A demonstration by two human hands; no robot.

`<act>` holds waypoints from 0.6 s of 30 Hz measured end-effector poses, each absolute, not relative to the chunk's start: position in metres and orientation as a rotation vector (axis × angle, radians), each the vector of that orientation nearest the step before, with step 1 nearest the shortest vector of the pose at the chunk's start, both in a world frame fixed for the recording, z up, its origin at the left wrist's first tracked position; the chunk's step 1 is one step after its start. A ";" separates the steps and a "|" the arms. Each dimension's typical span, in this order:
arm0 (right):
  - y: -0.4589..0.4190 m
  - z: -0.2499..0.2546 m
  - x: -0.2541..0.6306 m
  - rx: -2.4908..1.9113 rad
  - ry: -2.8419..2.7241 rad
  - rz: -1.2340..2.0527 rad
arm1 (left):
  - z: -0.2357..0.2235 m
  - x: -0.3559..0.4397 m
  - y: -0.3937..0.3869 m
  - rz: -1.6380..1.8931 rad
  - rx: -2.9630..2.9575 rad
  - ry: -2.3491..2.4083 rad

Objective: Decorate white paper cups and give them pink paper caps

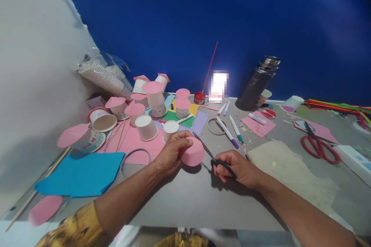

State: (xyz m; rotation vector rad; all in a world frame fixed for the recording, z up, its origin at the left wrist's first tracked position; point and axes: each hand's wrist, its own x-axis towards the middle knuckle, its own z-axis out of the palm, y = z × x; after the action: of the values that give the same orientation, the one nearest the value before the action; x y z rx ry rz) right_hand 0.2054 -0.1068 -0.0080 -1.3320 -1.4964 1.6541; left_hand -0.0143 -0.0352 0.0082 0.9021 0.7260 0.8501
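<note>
Between the thumb and fingers of my left hand [175, 150] is a round pink paper disc [193, 153], held above the grey table. My right hand [233, 168] grips black-handled scissors [213, 158], and their blades point up and left along the disc's right edge. Whether the blades touch the paper I cannot tell. Just beyond my left hand stand two plain white paper cups [146, 128], upside down. Farther back, several decorated cups wear pink paper tops, among them a tall one [158, 102].
Blue paper [81, 173] lies at left, near a tape ring [135, 161]. Markers [227, 133] lie ahead. A dark flask [256, 85] stands against the blue wall. Red-handled scissors [319, 146] and a beige cloth [290, 170] are at right. Stacked cups [102, 79] lean at back left.
</note>
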 end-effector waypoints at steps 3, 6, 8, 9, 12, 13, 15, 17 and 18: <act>-0.107 -0.012 0.206 -1.333 -1.456 1.643 | 0.009 -0.015 -0.036 0.858 0.898 0.727; -0.104 -0.011 0.204 -1.302 -1.365 1.592 | 0.009 -0.014 -0.037 0.839 0.885 0.737; -0.102 -0.009 0.202 -1.254 -1.265 1.552 | 0.008 -0.012 -0.039 0.804 0.858 0.730; -0.101 -0.008 0.201 -1.228 -1.223 1.535 | 0.006 -0.011 -0.041 0.777 0.839 0.720; -0.100 -0.006 0.198 -1.200 -1.175 1.498 | 0.002 -0.007 -0.045 0.695 0.794 0.685; -0.100 -0.006 0.198 -1.212 -1.173 1.490 | 0.001 -0.005 -0.046 0.676 0.787 0.671; -0.099 -0.006 0.199 -1.240 -1.163 1.472 | -0.002 -0.003 -0.047 0.669 0.761 0.639; -0.098 -0.008 0.204 -1.246 -1.143 1.435 | -0.004 -0.002 -0.047 0.686 0.693 0.617; -0.097 -0.010 0.206 -1.241 -1.134 1.412 | -0.005 -0.001 -0.046 0.685 0.653 0.614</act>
State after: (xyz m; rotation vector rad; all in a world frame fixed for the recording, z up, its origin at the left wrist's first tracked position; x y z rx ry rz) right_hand 0.2065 -0.0973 -0.0096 -1.2409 -1.1343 1.4116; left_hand -0.0014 -0.0462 -0.0047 0.6534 0.6145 0.6847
